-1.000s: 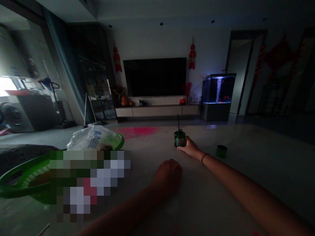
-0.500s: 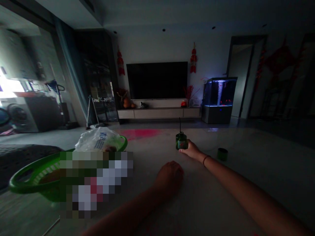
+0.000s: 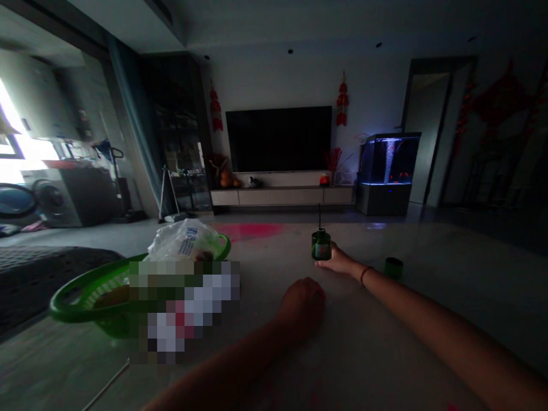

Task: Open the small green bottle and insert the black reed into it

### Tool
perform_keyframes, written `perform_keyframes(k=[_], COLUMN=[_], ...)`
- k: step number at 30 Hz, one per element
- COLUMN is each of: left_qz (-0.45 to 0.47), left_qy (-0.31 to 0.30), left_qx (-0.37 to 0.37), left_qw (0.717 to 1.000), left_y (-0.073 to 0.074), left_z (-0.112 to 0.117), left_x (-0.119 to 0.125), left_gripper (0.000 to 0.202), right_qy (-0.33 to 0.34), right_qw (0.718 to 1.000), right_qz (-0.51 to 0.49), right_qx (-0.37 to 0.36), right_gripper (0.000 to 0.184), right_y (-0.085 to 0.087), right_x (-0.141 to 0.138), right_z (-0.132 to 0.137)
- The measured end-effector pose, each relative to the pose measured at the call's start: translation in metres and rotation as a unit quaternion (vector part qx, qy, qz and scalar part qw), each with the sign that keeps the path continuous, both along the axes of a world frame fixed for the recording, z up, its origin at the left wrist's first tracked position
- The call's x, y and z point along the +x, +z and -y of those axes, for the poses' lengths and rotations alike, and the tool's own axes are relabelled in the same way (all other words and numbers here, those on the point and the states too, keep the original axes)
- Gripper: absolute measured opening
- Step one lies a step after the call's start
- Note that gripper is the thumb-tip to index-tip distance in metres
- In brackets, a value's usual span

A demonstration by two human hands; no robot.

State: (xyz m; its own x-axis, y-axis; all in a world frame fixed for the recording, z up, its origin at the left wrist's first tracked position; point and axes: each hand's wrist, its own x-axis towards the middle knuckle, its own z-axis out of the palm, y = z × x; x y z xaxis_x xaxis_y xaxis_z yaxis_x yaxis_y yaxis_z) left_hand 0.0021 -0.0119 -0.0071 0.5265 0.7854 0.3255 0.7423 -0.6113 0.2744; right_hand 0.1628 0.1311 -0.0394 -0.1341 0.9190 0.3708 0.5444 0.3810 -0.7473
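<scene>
A small dark green glass bottle [image 3: 321,245] with a pale label stands upright on the table. One thin dark stick [image 3: 319,217] rises out of its neck. My right hand [image 3: 340,261] reaches in from the right, its fingers closed around the lower right side of the bottle. Nearer to me, my left hand [image 3: 302,307] rests on the tabletop with its fingers curled in, and the inside of the fist is hidden. To the right of the bottle stands a short dark green cylinder [image 3: 394,268], apart from both hands.
A green plastic basket [image 3: 72,313] holding a crumpled plastic bag [image 3: 182,242] sits at the left of the table [image 3: 265,365]; a blurred-out patch covers part of it. Beyond are a television [image 3: 280,140], a low cabinet [image 3: 278,197] and a lit fish tank [image 3: 387,162].
The whole view has shifted a little, so everything appears slightly farther right. My right hand keeps its hold on the bottle, and my left hand stays curled on the table.
</scene>
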Motion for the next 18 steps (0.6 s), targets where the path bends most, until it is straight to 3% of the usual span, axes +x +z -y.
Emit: perform_keyframes(k=[3, 8, 11, 15, 18], left_qz=[-0.004, 0.002, 0.037, 0.106, 0.088], left_qy=[0.0, -0.007, 0.019, 0.074, 0.08], left_qx=[0.004, -0.001, -0.032, -0.085, -0.079], left_qw=[1.0, 1.0, 0.999, 0.988, 0.99], left_y=[0.001, 0.002, 0.001, -0.002, 0.001], left_z=[0.001, 0.001, -0.001, -0.006, -0.009], left_x=[0.001, 0.001, 0.0, -0.001, -0.004], left_gripper=[0.019, 0.02, 0.018, 0.039, 0.059], right_qy=[0.004, -0.053, -0.037, -0.002, -0.017], right_qw=[0.999, 0.99, 0.985, 0.98, 0.971], right_qz=[0.026, 0.117, 0.153, 0.2, 0.229], right_qx=[-0.028, -0.063, -0.075, 0.0, 0.058], right_gripper=[0.068, 0.09, 0.086, 0.077, 0.077], right_y=[0.005, 0.016, 0.02, 0.02, 0.018], right_x=[0.003, 0.017, 0.028, 0.042, 0.049], right_z=[0.012, 0.031, 0.042, 0.062, 0.075])
